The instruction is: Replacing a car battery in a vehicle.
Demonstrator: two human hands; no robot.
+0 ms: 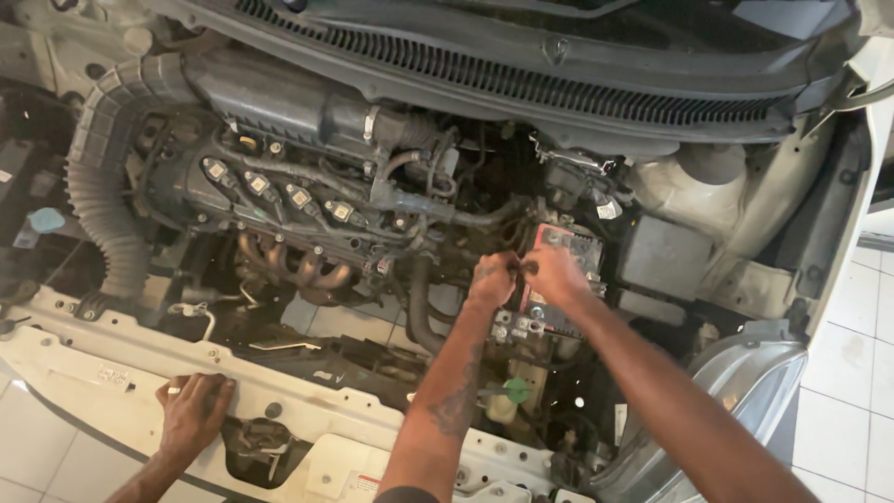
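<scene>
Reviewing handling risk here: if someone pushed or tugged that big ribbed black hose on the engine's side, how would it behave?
The ribbed black hose would probably flex rather than hold stiff, given its corrugations. It likely feels light for its bulk, looking hollow. It seems joined to the air box, so it should spring back, not roll.

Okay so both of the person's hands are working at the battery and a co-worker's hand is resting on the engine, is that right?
Not quite. In the head view the co-worker's hand rests on the white front panel, not the engine. The left hand and right hand are at the battery.
</scene>
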